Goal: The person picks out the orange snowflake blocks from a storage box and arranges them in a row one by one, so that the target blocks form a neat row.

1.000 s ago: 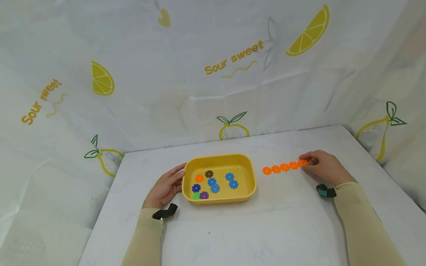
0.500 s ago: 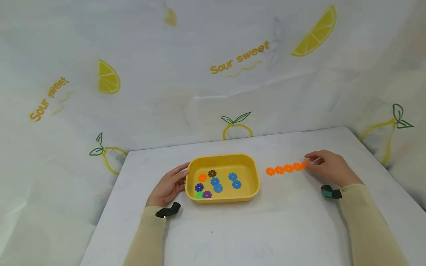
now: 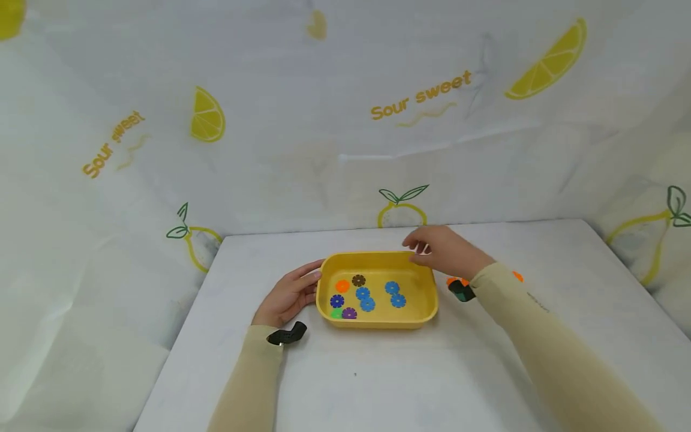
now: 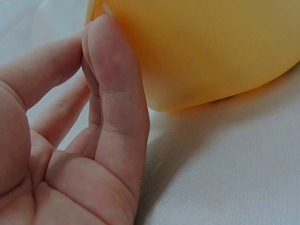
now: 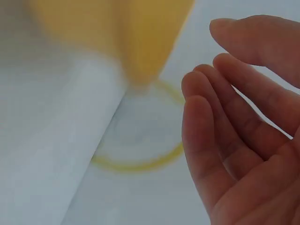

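My left hand (image 3: 285,299) grips the left rim of a yellow plastic tray (image 3: 378,324). In the left wrist view its fingertips meet at the edge of the tray (image 4: 215,51). My right hand (image 3: 450,247) hovers over the tray's back right corner with fingers loosely bent and nothing in them, as the right wrist view also shows. Inside the tray lie flower-shaped snowflake discs: orange (image 3: 342,286), brown (image 3: 358,280), dark blue (image 3: 337,301), green (image 3: 336,313) and purple (image 3: 349,314), plus two joined light blue pairs (image 3: 367,304) (image 3: 398,300).
Right of the tray, an orange chain of discs (image 3: 517,276) lies on the white table (image 3: 410,378), mostly hidden by my right forearm. Behind the table hangs a white cloth (image 3: 302,150) printed with lemons.
My right hand has let go of the orange disc chain and moved left to above the tray's back right corner. My left hand stays at the tray, while the head view has shifted.
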Demonstrator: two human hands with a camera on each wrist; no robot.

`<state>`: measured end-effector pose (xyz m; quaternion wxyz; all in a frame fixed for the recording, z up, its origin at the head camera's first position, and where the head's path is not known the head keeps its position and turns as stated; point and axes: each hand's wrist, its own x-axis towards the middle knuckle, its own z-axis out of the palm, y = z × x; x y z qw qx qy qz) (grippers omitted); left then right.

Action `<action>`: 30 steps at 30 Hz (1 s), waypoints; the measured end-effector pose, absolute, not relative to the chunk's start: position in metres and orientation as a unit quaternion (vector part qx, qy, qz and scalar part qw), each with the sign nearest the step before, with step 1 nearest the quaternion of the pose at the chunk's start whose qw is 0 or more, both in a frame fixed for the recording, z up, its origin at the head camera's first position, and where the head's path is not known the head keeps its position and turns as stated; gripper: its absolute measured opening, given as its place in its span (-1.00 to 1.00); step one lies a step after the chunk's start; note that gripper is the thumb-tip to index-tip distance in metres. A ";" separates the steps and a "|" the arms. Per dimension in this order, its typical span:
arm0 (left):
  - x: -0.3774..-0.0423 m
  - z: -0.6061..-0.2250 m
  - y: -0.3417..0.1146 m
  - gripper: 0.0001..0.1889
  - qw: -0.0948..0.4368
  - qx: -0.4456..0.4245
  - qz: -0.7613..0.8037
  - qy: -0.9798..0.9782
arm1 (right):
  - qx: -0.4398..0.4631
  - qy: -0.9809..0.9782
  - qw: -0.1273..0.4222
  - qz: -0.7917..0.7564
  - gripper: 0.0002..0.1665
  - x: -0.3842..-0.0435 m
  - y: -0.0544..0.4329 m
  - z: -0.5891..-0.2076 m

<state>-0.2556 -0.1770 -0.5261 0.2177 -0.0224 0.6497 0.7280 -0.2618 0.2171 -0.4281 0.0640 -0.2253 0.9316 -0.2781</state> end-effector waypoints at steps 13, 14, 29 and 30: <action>-0.260 -0.528 -0.179 -0.44 0.218 -0.010 0.725 0.653 | -0.356 0.901 0.165 -0.184 -0.55 -0.281 0.088 -0.442; -0.260 -0.528 -0.179 -0.44 0.218 -0.009 0.726 0.652 | -0.356 0.901 0.171 -0.182 -0.54 -0.282 0.082 -0.445; -0.258 -0.524 -0.180 -0.50 0.222 0.000 0.741 0.633 | -0.372 0.908 0.153 -0.115 -0.76 -0.287 0.046 -0.469; -0.259 -0.524 -0.181 -0.48 0.222 0.000 0.741 0.634 | -0.372 0.908 0.154 -0.116 -0.77 -0.287 0.045 -0.469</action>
